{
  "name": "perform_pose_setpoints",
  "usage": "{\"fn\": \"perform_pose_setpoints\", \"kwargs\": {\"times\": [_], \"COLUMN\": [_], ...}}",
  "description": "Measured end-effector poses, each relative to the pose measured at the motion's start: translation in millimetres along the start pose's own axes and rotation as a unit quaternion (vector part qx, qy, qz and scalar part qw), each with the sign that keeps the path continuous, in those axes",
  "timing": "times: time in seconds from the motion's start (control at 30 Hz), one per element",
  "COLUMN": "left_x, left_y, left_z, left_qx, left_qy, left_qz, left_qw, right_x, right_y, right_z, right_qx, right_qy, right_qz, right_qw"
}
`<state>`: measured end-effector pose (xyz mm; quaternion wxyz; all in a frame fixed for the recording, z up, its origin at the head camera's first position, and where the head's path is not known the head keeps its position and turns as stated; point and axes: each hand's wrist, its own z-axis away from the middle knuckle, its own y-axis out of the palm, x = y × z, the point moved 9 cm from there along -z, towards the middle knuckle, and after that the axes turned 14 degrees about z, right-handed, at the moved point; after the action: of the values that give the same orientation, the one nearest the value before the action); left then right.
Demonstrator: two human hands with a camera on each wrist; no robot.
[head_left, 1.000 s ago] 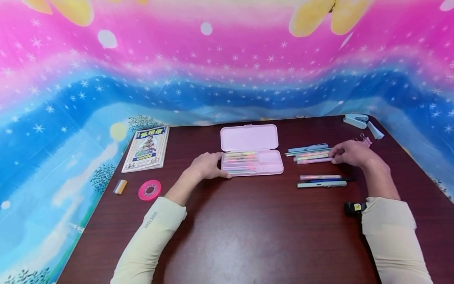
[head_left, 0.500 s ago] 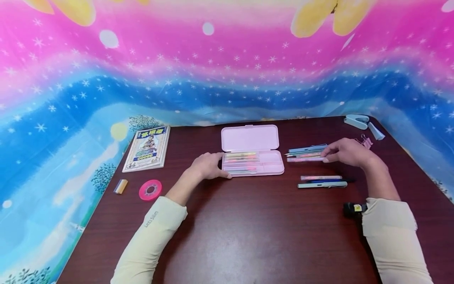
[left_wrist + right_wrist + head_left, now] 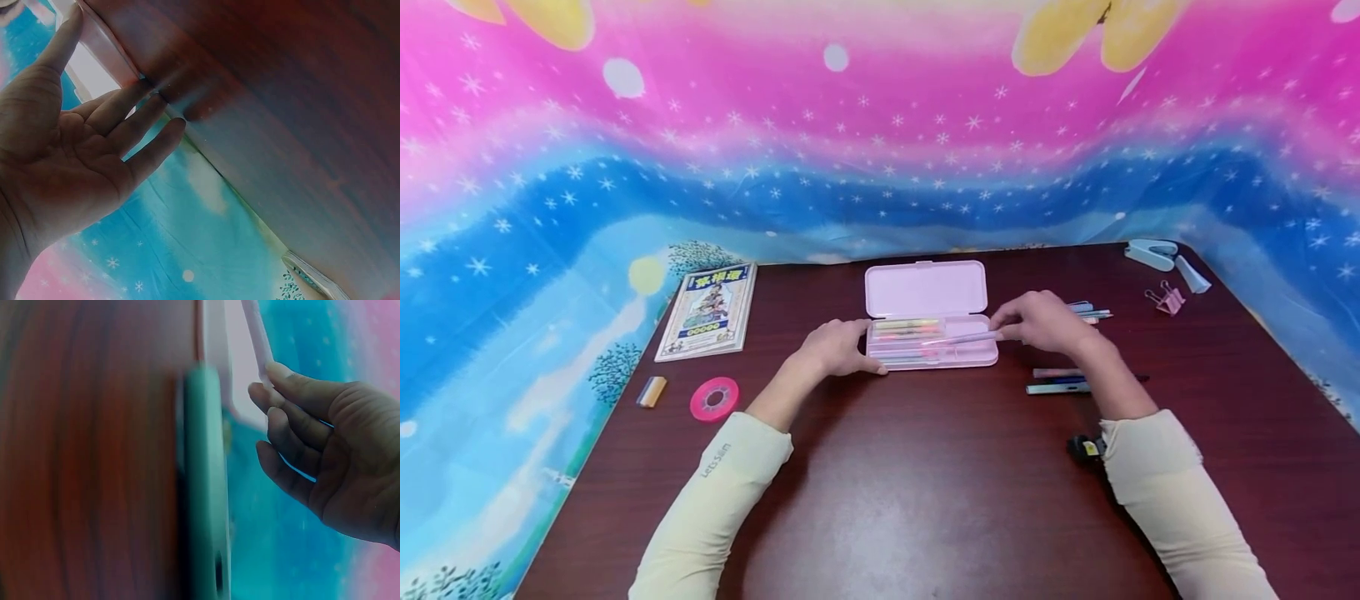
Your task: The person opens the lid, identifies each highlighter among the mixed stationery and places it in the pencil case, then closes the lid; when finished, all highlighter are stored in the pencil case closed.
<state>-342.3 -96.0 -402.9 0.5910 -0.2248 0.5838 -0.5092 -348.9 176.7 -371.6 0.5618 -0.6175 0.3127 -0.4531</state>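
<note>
Pen (image 3: 972, 338) (pale), probably light, stiff and smooth, best pinched by an end; right hand (image 3: 1037, 322) pinches its right end, holding it over the open pencil case (image 3: 925, 292). Left hand (image 3: 835, 348), fingers loosely extended, touches the case's left end. Since earlier, pen has moved left, away from loose pens (image 3: 1093, 315).

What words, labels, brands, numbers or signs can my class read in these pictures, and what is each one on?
Left sleeve: "Let's Slim", small, so spelling is uncertain.
Book: large yellow title characters, too blurred to quote; smaller print unreadable.
Black device by right sleeve: any marking on its yellow label too small.
Pens in pink case: no lettering legible.
</note>
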Motion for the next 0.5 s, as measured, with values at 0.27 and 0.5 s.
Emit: {"fn": "perform_pose_setpoints", "kwargs": {"times": [0.27,0.5], "left_x": [-1.3,-0.7], "left_y": [0.2,0.1], "left_z": [-0.3,-0.3], "left_qx": [-0.001,-0.003], "left_qy": [0.002,0.000], "left_qz": [0.001,-0.001], "left_qw": [1.0000,1.0000], "right_x": [49,78], "right_y": [8,15], "right_z": [-20,-30], "right_qx": [-0.006,-0.004], "right_qy": [-0.003,-0.024], "right_qz": [0.036,0.076], "right_qw": [0.999,0.997]}}
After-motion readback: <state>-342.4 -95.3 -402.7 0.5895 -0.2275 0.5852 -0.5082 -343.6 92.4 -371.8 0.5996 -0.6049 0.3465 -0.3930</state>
